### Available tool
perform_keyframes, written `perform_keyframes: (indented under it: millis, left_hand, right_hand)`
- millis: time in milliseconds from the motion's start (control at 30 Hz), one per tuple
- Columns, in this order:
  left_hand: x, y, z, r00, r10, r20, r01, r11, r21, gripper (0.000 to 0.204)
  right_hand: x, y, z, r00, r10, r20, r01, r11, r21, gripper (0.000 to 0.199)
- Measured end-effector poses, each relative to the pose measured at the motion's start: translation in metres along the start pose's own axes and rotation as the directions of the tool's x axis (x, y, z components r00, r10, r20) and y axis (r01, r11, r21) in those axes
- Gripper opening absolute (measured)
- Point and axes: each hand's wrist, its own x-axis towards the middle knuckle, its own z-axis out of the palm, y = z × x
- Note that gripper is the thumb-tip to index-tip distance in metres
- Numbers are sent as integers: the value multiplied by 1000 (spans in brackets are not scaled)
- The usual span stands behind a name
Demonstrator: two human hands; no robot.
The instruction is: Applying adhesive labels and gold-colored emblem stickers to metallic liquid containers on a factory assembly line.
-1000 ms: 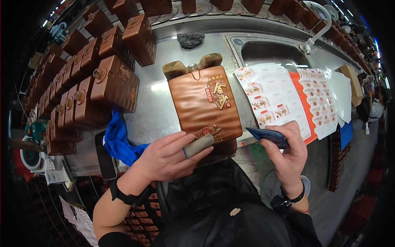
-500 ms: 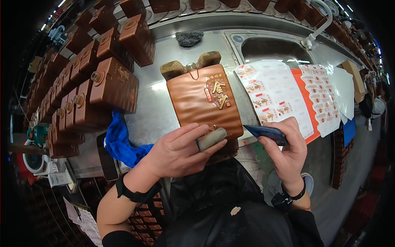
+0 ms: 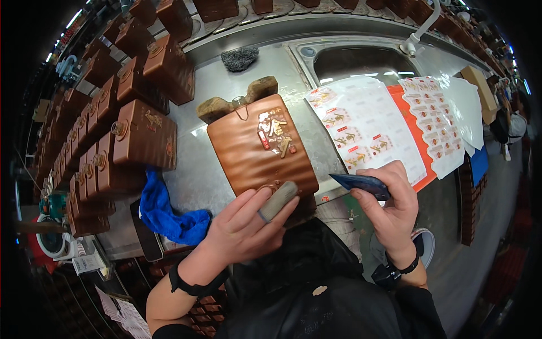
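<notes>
Head view, left hand: the left hand (image 3: 243,226) lies across the near end of the brown flask-shaped bottle (image 3: 257,148), fingers loosely together and stretched forward, one of them wearing a grey finger cot (image 3: 278,200) that presses on the bottle's lower edge.
Head view, what changed: over the last second that hand has slid up and to the right, so the capped finger now sits higher on the bottle's corner; I read it as a firmer brace.
Head view, right hand: the right hand (image 3: 389,209) pinches a dark blue card (image 3: 361,183) between thumb and fingertips, just beside the bottle's right edge, not touching it. It has barely shifted.
Head view, bottle: flat on the steel worktop (image 3: 192,186), neck pointing away, resting against two wooden blocks (image 3: 237,101), gold and red label (image 3: 275,133) facing up.
Head view, surroundings: sticker sheets (image 3: 372,130) to the right, blue cloth (image 3: 169,214) to the left, rows of matching brown bottles (image 3: 113,141) along the left rim, a sink (image 3: 361,59) behind, a dark scouring pad (image 3: 240,58) near it.
</notes>
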Motion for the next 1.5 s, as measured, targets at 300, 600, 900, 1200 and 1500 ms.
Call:
perform_keyframes:
  millis: [300,600,900,1200,1500]
  left_hand:
    - [-19,-2,-11,998,-50,41,48,998,49,58]
    - [-27,-12,-21,996,-60,73,59,998,18,61]
    - [6,-11,-6,998,20,63,-22,999,34,56]
    - [-45,-8,-27,994,48,96,-63,984,165,45]
    - [-22,-14,-14,994,107,-12,-106,992,64,51]
  right_hand:
    - [-2,5,2,999,27,-23,-27,1000,9,28]
    - [-1,1,-2,1000,-10,-13,10,1000,-2,28]
    - [2,1,6,1000,-4,3,4,999,35,28]
    - [2,7,4,1000,-7,-10,7,1000,-16,28]
    - [9,-7,15,997,-75,34,75,997,-4,29]
